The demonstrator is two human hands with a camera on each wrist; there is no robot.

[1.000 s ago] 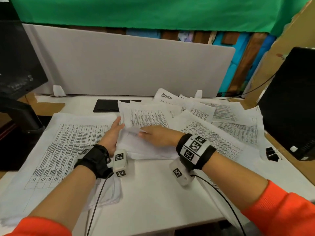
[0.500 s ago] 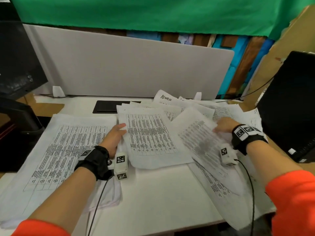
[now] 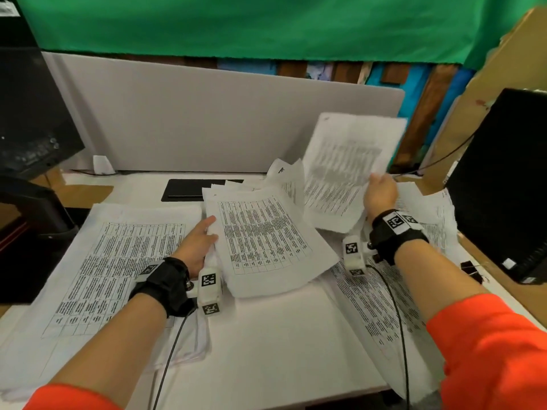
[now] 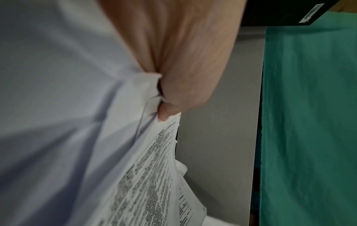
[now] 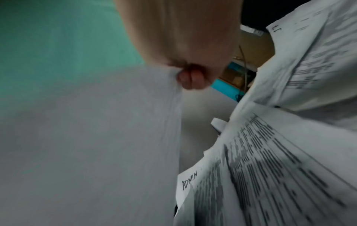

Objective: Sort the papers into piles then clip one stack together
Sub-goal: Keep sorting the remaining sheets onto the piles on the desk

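Observation:
Printed papers lie in piles on the white desk (image 3: 281,335). My left hand (image 3: 198,247) pinches the left edge of the middle stack (image 3: 266,241); the left wrist view shows my left hand (image 4: 161,99) with thumb and fingers closed on that stack (image 4: 154,168). My right hand (image 3: 380,193) holds a lifted sheet (image 3: 346,173) up in the air at the back right, above loose papers. In the right wrist view my right hand (image 5: 190,79) pinches the lifted sheet (image 5: 96,137) by its edge. A black binder clip (image 3: 470,269) lies at the right edge.
A pile of large table printouts (image 3: 112,261) covers the left of the desk and another pile (image 3: 384,306) lies at the right. A sheet marked ADMIN (image 5: 190,180) is in the loose heap. A black pad (image 3: 201,189), a grey divider (image 3: 207,119) and a black computer case (image 3: 503,187) border the desk.
My right hand left the middle stack, swept right over the loose papers and lifted a sheet into the air. My left hand stayed on the middle stack's left edge.

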